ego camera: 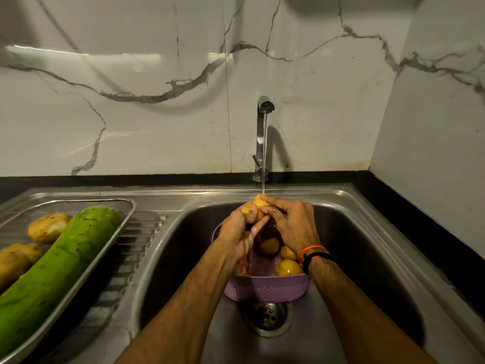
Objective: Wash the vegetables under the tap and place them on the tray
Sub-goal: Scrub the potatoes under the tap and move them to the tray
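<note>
steel sink (367,245) with ribbed drainboard at left; tap (263,132) at the far rim, water running. on the drainboard, a mesh tray (126,216) holds a long green gourd (57,271) lying diagonally and washed potatoes (48,227) on its left side. in the basin, near the drain (267,317), a purple basket (265,288) contains more unwashed potatoes (288,267). both forearms reach forward from the near edge and converge over the basket. left hand (240,232), fingers curled, and right hand (294,227), fingers curled from the opposite side, together grip one potato (258,203) held directly under the water stream. orange and black wristbands (313,256) circle the right wrist.
</note>
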### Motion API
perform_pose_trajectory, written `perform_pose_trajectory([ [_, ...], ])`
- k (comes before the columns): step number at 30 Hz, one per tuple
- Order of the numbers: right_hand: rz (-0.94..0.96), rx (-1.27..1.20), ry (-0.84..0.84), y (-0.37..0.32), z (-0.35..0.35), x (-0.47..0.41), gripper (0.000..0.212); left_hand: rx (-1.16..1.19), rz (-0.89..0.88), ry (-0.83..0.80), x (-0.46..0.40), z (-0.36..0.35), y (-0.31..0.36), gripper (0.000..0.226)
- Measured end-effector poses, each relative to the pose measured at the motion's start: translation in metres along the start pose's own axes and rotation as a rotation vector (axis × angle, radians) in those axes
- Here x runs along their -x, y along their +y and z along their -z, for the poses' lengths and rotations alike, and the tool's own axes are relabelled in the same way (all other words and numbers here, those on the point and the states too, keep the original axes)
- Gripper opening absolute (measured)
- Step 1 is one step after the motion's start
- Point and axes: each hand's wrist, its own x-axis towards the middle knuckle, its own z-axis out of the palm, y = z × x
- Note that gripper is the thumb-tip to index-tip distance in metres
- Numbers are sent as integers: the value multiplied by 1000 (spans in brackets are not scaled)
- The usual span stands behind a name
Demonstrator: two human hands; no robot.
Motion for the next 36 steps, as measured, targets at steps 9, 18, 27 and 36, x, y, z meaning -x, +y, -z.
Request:
perform_pose_trajectory([
  [9, 31, 108, -173, 4, 0, -4, 36, -53, -2, 22, 0, 4, 1, 30],
  [18, -9, 82, -142, 4, 4, -6, 35, -62, 0, 40, 1, 2, -1, 27],
  [27, -112, -104, -60, 10, 2, -1, 37, -102, -30, 15, 1, -3, -2, 32],
  [36, -423, -370, -274, 0, -20, -4, 75, -253, 2, -4, -4, 9, 2, 40],
])
